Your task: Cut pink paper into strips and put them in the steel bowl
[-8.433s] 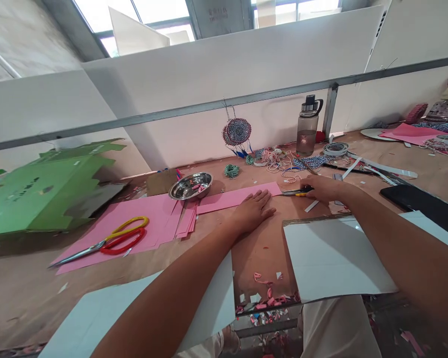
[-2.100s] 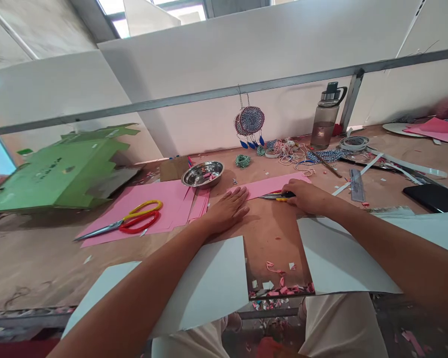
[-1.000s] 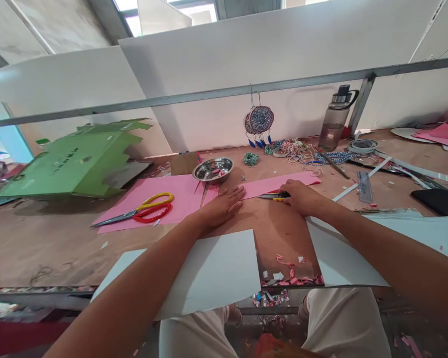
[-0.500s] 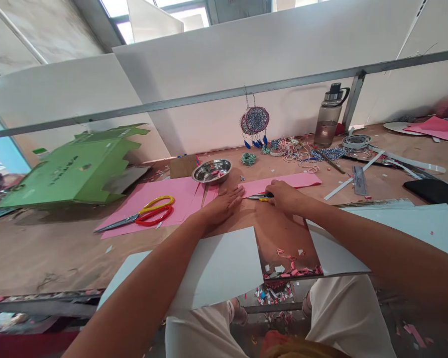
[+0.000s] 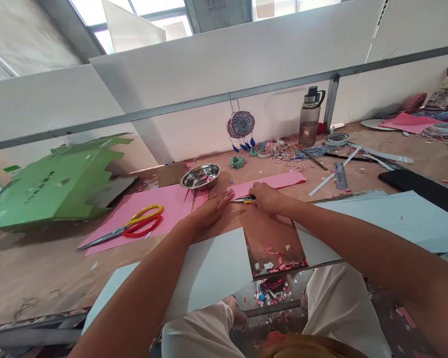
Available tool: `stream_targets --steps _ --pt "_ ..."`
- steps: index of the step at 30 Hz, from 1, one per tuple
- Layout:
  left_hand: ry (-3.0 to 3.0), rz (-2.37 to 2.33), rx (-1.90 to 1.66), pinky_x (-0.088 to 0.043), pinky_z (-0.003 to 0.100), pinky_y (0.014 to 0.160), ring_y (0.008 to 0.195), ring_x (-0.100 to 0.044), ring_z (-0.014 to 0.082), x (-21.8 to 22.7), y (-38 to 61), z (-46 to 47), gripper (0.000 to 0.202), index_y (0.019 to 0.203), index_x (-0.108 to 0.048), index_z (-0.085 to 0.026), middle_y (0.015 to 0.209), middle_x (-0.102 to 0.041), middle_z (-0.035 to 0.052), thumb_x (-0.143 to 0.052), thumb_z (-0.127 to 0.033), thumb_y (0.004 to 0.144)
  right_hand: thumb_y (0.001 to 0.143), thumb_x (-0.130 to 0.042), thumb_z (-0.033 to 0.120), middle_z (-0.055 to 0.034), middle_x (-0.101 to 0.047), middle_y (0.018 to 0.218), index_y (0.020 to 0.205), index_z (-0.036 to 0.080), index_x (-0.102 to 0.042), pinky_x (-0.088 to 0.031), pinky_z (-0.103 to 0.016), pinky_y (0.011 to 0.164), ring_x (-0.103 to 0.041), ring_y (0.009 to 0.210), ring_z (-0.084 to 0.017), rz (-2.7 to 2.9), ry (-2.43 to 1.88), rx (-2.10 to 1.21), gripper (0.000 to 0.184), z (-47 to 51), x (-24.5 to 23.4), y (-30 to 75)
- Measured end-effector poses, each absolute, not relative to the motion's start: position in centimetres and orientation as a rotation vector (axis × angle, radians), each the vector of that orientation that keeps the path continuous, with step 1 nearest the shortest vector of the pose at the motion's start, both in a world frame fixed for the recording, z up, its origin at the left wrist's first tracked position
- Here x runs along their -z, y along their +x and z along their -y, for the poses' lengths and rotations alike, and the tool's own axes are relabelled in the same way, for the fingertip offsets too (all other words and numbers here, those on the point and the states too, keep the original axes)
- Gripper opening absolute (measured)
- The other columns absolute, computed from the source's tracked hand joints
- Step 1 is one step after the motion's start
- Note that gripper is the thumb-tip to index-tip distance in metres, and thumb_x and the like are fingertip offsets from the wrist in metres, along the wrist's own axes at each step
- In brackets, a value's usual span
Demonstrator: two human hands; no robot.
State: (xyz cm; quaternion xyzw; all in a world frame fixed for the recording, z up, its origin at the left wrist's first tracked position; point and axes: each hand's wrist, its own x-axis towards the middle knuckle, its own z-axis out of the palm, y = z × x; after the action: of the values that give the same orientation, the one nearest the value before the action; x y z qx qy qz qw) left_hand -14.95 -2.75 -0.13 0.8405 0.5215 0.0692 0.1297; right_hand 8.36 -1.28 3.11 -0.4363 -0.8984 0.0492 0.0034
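White partition boards back a brown paper-covered surface (image 5: 41,263) littered with craft scraps. Near its middle lies a long pink paper strip (image 5: 274,181). The left hand (image 5: 209,211) lies flat with fingers spread and holds nothing, pressing down by the strip's left end. The right hand (image 5: 267,198) has its fingers closed around a yellow-and-black utility knife (image 5: 243,200), whose blade points left toward the left fingertips, at the strip's near edge. The step in hand looks like a cut along the strip, close to its left end. Finishing it would call for a steady pull with the left fingers kept clear of the blade. Further left lie red-and-yellow scissors (image 5: 129,228) on pink sheets (image 5: 160,204), with a small steel bowl (image 5: 200,176) beyond.
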Motion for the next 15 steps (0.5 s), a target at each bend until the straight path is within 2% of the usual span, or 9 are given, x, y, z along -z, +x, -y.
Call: stream_targets --steps 7,10,13,15 --pt "2.396 -1.478 -0.253 -0.022 0.037 0.119 0.144 -0.031 0.0209 0.1 -15.1 2.1 0.076 0.147 -0.042 -0.018 0.154 -0.035 0.0035 -0.001 -0.057 0.098 0.084 -0.059 0.018 -0.0161 -0.064 0.112 0.108 0.014 -0.071 -0.043 -0.03 0.079 -0.06 0.098 -0.025 2.884 -1.158 -0.19 0.026 2.7 -3.1 7.5" --pt "2.371 -1.485 -0.283 -0.026 0.037 0.118 0.141 -0.037 0.0208 0.0 -15.3 1.9 0.077 0.143 -0.049 -0.019 0.15 -0.042 0.0036 -0.001 -0.059 0.098 0.085 -0.062 0.028 -0.0122 -0.067 0.111 0.107 0.02 -0.072 -0.042 -0.029 0.076 -0.061 0.097 -0.024 2.861 -1.149 -0.302 0.026 2.9 -3.5 8.6" --pt "2.359 -1.5 -0.329 -0.029 0.038 0.117 0.139 -0.041 0.0219 0.0 -15.3 1.9 0.075 0.142 -0.051 -0.022 0.15 -0.043 0.0019 -0.008 -0.064 0.096 0.091 -0.054 0.041 -0.0088 -0.068 0.111 0.106 0.022 -0.072 -0.042 -0.028 0.077 -0.061 0.097 -0.021 2.731 -1.17 -0.436 0.03 1.6 -3.8 10.8" --pt "2.354 -1.508 -0.355 -0.03 0.037 0.117 0.139 -0.041 0.022 0.0 -15.2 2.0 0.074 0.142 -0.051 -0.023 0.15 -0.043 0.0013 -0.012 -0.066 0.096 0.095 -0.048 0.037 -0.0096 -0.067 0.117 0.111 0.021 -0.07 -0.041 -0.028 0.085 -0.059 0.106 -0.021 2.584 -1.276 -0.37 0.032 0.1 -3.7 12.3"
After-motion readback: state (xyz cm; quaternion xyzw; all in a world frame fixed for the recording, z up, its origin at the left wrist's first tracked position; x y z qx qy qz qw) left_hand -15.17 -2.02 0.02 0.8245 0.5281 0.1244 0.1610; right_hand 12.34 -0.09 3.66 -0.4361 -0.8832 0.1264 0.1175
